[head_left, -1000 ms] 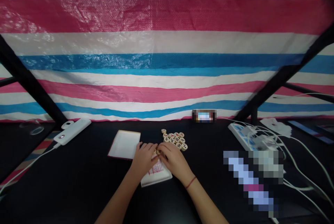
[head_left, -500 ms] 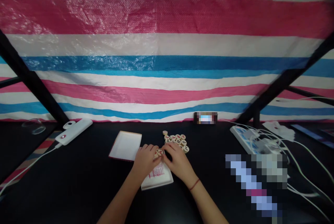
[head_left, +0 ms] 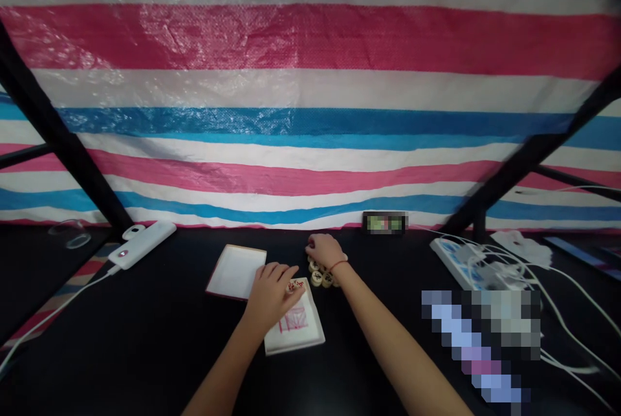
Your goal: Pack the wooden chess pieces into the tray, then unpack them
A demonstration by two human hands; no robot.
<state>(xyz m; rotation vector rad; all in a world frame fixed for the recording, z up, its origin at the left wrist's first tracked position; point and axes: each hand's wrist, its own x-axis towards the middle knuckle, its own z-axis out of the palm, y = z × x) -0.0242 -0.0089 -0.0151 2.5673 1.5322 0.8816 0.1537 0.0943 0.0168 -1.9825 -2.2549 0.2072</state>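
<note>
Over the far end of a shallow white box [head_left: 295,335], my left hand [head_left: 272,290] has its thumb and fingers around a few round Chinese chess pieces [head_left: 295,286] with red characters. Pink-red lines show on the box floor. My right hand [head_left: 326,250] reaches beyond the box, its fingers curled down and pressed together at the far side of the loose pieces. What those fingertips hold, if anything, is hidden. Several loose Chinese chess pieces [head_left: 317,278] lie on the black table, partly covered by my right hand and wrist.
A box lid [head_left: 236,272] with a white inside lies left of the box. Further left is a white device [head_left: 143,244] on a cable. At right are a power strip [head_left: 451,259] and tangled white cables. A small display [head_left: 385,222] stands at the back before the striped sheet.
My right hand has left the box and moved away from me, over the loose pieces to their far side. My left hand stays at the box, its fingers a little more stretched.
</note>
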